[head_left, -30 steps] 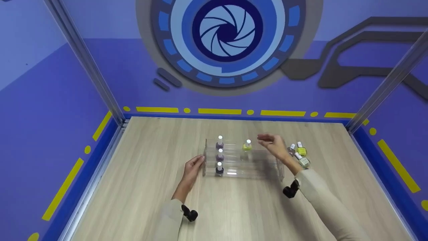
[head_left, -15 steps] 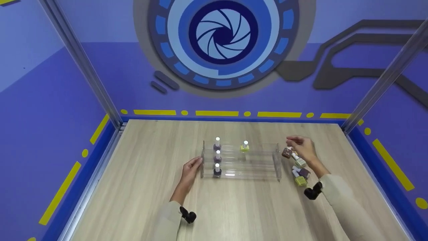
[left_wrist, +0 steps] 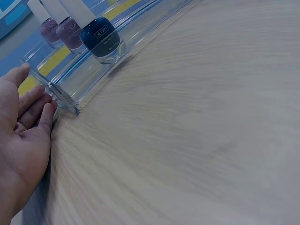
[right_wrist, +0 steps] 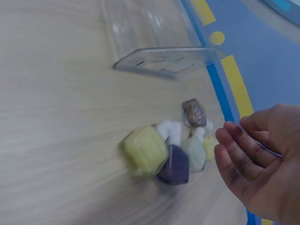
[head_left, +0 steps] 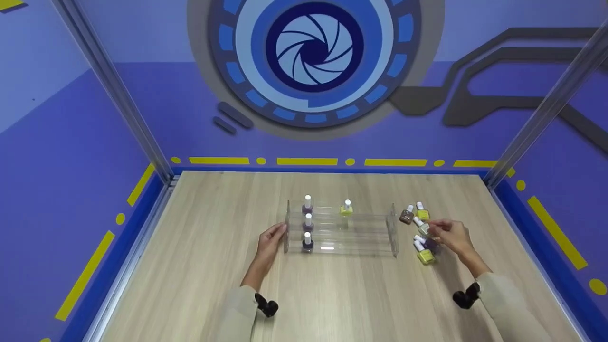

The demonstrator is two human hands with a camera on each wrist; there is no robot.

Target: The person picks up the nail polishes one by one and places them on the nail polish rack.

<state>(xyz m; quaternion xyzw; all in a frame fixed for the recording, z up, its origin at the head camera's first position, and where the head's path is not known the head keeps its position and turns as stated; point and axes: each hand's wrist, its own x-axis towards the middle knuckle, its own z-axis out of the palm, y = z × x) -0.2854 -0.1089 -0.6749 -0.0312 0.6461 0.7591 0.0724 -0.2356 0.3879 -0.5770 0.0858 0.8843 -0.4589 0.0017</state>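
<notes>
Nail polish bottles (head_left: pixel 308 224) with white caps stand on a clear stepped rack (head_left: pixel 363 233) in the middle of the table (head_left: pixel 342 299) and lie in a cluster to its right. Nearest in the cluster is a yellow bottle (head_left: pixel 426 257), with a dark purple bottle (head_left: pixel 429 244) just behind it. On the rack's near tier, at the left, stands a dark bottle (head_left: pixel 308 244). The left hand (head_left: pixel 271 243) is at the rack's left end, its fingers loosely bent and resting against the end panel (left_wrist: pixel 65 96), not wrapped round it. At the cluster's right side, the fingers of the right hand (head_left: pixel 454 235) are released, slightly curved and holding nothing, their tips close to a pale bottle (head_left: pixel 423 229); I cannot tell whether they touch it. A light purple bottle (head_left: pixel 308 225) stands on the middle tier, left. Farther back, a brown bottle (head_left: pixel 406 216) and a second yellow bottle (head_left: pixel 422 214) lie right of the rack. Another light purple bottle (head_left: pixel 307 208) stands on the far tier, left, with an upright yellow bottle (head_left: pixel 346 210) to its right. Behind the table rises a blue-purple wall (head_left: pixel 161 95).
</notes>
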